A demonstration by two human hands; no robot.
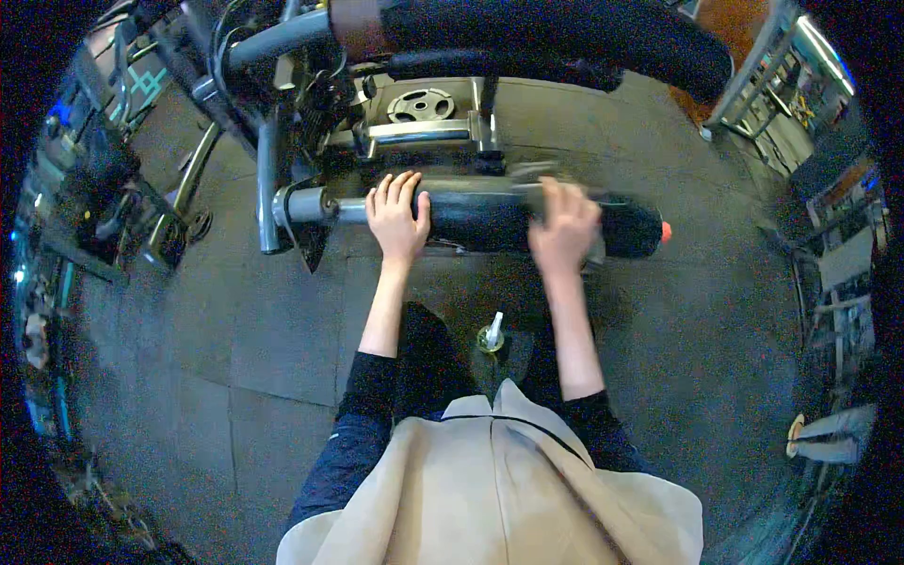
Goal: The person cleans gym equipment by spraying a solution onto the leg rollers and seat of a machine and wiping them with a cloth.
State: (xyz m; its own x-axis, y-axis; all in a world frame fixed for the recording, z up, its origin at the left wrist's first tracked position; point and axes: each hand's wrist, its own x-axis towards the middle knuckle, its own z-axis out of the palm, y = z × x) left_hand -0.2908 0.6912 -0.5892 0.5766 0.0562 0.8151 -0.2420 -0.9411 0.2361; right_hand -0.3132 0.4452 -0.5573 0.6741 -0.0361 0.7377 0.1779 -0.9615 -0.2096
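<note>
My left hand (397,218) rests on the left end of a black padded roller (471,218), by its metal bar (350,209). Its fingers lie stretched over the top, slightly apart. Farther right along the same roller is my right hand (563,226), smeared by motion. Its fingers are bent over a blurred grey cloth (534,175), which shows beyond the fingertips and presses on the roller. A red tip (667,232) marks the roller's right end. Between my legs, a spray bottle (492,333) with a white nozzle stands on the floor.
The grey machine frame (269,179) rises at the left. A thick black pad (546,38) crosses the top of the view. Behind the roller are a weight plate (420,105) and a low crossbar (420,132). More gym equipment (179,202) stands on the tiled floor (282,348).
</note>
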